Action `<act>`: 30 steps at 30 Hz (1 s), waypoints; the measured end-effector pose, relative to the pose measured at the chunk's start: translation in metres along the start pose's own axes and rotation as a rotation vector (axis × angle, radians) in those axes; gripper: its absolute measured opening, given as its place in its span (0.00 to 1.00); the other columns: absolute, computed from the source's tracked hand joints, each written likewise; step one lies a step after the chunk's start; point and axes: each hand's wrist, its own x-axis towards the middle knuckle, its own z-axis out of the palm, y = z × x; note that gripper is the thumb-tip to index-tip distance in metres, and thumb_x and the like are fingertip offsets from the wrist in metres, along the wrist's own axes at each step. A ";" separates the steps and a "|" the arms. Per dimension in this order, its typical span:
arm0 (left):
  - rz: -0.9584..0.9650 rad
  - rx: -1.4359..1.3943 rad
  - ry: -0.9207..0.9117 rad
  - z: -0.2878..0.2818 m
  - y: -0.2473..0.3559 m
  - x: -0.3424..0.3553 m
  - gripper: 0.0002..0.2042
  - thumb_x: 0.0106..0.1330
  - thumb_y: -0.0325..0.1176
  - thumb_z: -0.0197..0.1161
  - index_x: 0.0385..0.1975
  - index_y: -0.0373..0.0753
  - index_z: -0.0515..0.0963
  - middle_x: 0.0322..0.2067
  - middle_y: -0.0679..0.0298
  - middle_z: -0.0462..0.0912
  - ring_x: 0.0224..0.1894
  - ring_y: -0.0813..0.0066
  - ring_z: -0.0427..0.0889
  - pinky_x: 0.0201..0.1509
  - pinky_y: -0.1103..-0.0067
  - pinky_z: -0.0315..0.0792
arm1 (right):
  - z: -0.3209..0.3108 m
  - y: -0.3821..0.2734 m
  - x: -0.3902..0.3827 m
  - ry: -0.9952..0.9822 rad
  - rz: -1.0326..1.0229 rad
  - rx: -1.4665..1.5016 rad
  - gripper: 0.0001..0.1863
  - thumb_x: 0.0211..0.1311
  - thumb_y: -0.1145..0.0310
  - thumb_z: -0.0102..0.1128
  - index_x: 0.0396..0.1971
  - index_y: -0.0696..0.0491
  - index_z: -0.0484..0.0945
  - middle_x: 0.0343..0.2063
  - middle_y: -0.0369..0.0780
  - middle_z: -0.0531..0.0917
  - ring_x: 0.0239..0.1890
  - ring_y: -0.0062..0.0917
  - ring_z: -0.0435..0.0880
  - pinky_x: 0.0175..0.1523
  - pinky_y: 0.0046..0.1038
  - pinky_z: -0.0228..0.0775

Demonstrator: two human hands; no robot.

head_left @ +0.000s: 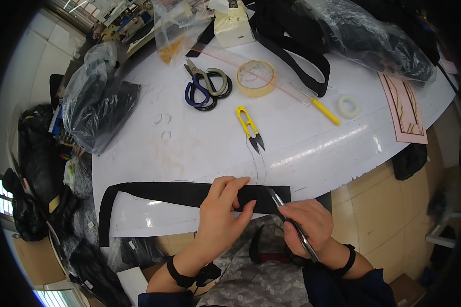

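I've got the black strip (159, 193) lying along the bench (200, 146), lower middle of the frame. Left hand (221, 207) rests on it, thumb and index spread; right hand (310, 225) pinches a slim silver tool (306, 242), tip by the strip's right end. I can't spot any finished cut, so I'd guess it's early.

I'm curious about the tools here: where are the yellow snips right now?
In the head view, the yellow snips lie on the white table, slightly right of centre, between the large tape roll and the black strip.
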 end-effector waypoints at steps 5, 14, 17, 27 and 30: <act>0.080 0.055 -0.010 0.000 -0.006 -0.003 0.11 0.54 0.20 0.69 0.36 0.35 0.77 0.41 0.61 0.74 0.28 0.75 0.76 0.32 0.81 0.71 | 0.003 -0.001 0.001 0.011 0.008 -0.066 0.18 0.43 0.79 0.65 0.40 0.60 0.81 0.33 0.44 0.85 0.29 0.35 0.84 0.35 0.30 0.74; -0.057 -0.182 -0.420 -0.032 -0.018 0.030 0.03 0.61 0.21 0.64 0.31 0.32 0.76 0.32 0.63 0.75 0.30 0.77 0.78 0.33 0.81 0.71 | 0.001 -0.009 -0.002 -0.043 -0.018 0.033 0.14 0.43 0.77 0.64 0.34 0.57 0.82 0.30 0.42 0.86 0.32 0.32 0.86 0.35 0.29 0.75; -0.050 -0.220 -0.438 -0.030 -0.022 0.030 0.03 0.62 0.21 0.64 0.31 0.32 0.76 0.32 0.63 0.75 0.29 0.78 0.77 0.33 0.82 0.71 | 0.003 -0.017 0.000 -0.097 -0.083 -0.076 0.13 0.41 0.75 0.64 0.32 0.56 0.83 0.29 0.41 0.86 0.34 0.30 0.87 0.38 0.29 0.75; 0.147 -0.142 -0.448 -0.025 -0.017 0.018 0.07 0.55 0.19 0.63 0.30 0.34 0.72 0.35 0.61 0.72 0.33 0.69 0.76 0.37 0.77 0.71 | -0.013 -0.018 -0.001 0.040 0.205 0.016 0.15 0.53 0.82 0.66 0.43 0.59 0.80 0.28 0.41 0.84 0.28 0.30 0.84 0.40 0.28 0.74; 0.247 -0.007 -0.356 -0.021 -0.013 0.011 0.10 0.49 0.19 0.63 0.29 0.35 0.71 0.37 0.60 0.72 0.36 0.62 0.75 0.39 0.73 0.71 | -0.026 -0.007 0.006 -0.105 0.192 0.121 0.22 0.57 0.86 0.59 0.53 0.61 0.75 0.46 0.50 0.83 0.39 0.32 0.86 0.44 0.25 0.76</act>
